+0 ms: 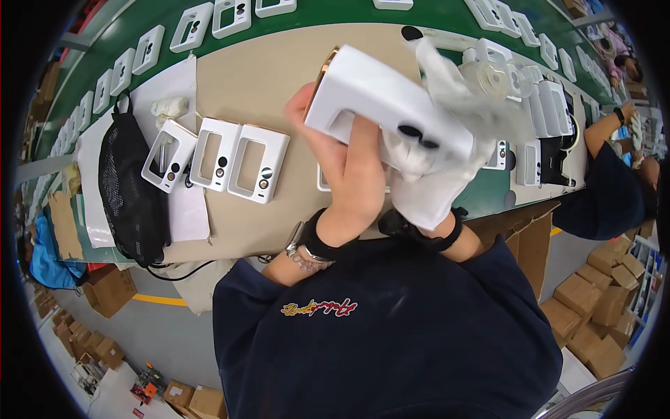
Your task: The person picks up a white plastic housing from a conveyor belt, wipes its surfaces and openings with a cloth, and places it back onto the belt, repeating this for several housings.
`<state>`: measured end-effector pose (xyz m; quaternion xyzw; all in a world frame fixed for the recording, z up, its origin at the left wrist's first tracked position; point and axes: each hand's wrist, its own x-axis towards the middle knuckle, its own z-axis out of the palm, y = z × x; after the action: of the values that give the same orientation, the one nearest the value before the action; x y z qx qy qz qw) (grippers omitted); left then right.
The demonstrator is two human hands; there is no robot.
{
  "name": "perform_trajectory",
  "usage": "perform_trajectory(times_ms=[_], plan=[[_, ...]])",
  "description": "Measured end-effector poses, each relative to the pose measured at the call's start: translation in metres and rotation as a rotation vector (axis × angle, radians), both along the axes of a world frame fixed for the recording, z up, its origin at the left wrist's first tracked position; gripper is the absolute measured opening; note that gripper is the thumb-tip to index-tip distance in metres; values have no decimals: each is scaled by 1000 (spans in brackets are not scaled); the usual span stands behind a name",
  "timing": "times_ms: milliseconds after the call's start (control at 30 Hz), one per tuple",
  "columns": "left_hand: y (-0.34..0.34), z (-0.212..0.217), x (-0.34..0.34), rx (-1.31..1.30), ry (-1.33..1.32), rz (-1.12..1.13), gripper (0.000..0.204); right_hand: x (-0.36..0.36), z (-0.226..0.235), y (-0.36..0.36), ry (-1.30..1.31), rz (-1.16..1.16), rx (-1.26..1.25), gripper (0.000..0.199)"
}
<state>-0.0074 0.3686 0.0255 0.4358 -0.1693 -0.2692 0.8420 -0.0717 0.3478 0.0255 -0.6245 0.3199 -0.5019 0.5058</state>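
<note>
I keep the white, rectangular plastic housing with coppery edging (pixel 391 91) raised above the beige surface (pixel 251 91). My bare left hand (pixel 352 174) grasps it, thumb at its opening, apparently for steadiness. Blurred white fabric (pixel 481 112) obscures my right hand (pixel 427 183); I cannot tell its grip. Three similar white housings (pixel 208 179) rest leftward, presumably for reach.
</note>
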Motion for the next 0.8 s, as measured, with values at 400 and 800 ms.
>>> perform_trajectory(times_ms=[400,800], plan=[[27,36,17,-269,588,-626,50,-45,-2,-20,573,162,-609,52],[43,-7,31,-101,118,-643,46,-2,53,-49,200,272,-421,25]])
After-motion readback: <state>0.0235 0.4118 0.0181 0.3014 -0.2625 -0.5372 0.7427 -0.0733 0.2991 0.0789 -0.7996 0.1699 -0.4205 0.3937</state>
